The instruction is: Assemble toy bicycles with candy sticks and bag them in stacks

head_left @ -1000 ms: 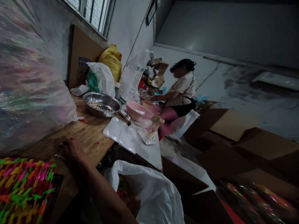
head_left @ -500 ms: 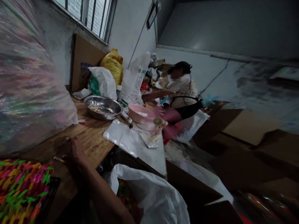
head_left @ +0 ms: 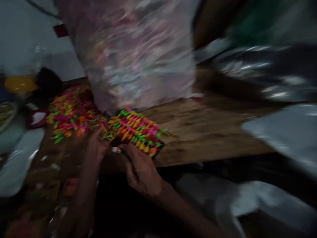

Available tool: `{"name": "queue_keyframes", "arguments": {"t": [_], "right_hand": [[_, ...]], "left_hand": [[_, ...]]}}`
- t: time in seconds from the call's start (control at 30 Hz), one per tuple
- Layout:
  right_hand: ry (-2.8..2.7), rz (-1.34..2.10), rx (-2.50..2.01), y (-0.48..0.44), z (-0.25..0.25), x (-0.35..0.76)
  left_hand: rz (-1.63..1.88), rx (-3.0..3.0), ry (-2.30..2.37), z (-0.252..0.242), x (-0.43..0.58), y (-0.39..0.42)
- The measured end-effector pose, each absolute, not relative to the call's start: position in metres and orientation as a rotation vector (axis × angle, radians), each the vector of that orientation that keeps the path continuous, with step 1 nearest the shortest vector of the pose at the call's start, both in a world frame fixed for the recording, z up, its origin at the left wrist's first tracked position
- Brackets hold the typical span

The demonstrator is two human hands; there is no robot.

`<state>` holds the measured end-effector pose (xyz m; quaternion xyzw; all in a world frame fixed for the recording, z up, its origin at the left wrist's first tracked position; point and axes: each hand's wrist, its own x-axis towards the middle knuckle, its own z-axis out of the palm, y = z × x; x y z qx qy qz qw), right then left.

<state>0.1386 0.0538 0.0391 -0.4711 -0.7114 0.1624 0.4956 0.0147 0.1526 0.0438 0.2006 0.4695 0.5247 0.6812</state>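
Observation:
My right hand (head_left: 142,170) is closed, with a small white-and-red wrapped piece (head_left: 116,150) showing at its fingertips. To its left, my left hand (head_left: 97,147) has its fingers drawn together beside yellow plastic pieces (head_left: 108,135); blur hides what they hold. Just beyond the right hand, a dark tray (head_left: 160,145) carries rows of bright plastic pieces (head_left: 138,129) in pink, green, yellow and orange. A loose heap of similar coloured pieces (head_left: 71,114) lies behind the left hand. A few small slim pieces (head_left: 169,133) rest right of the tray.
A bulky clear plastic sack (head_left: 141,59) stands at the back of the wooden table (head_left: 205,125). On the right are a blurred metal bowl (head_left: 279,72) and plastic sheets (head_left: 289,132). A white bag (head_left: 267,201) sits below the table edge. Another plastic sheet (head_left: 22,158) lies at left.
The view has swung left, away from the co-worker and fan, to the tray and heap. Both my hands are now in sight; the right has come back to the tray's near side.

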Motion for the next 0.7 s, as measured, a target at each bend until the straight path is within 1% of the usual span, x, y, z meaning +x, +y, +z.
{"name": "queue_keyframes", "arguments": {"t": [0.1,0.2,0.4,0.57,0.7], "right_hand": [[-1.597,0.565,-1.142,0.052,0.003,0.105],[-1.519,0.600,-1.120,0.055,-0.012,0.094],[-1.474,0.551,-1.174,0.057,-0.020,0.099],[-1.528,0.424,-1.214,0.057,-0.022,0.101],[-1.568,0.476,-1.165,0.056,-0.012,0.111]], "left_hand": [[1.224,0.349,1.114,0.047,-0.027,0.129],[1.218,0.369,1.108,0.043,-0.029,0.114],[1.179,0.416,1.090,0.028,-0.007,0.105],[1.168,0.475,1.050,0.021,0.002,0.106],[1.119,0.550,1.050,0.015,-0.017,0.110]]}}
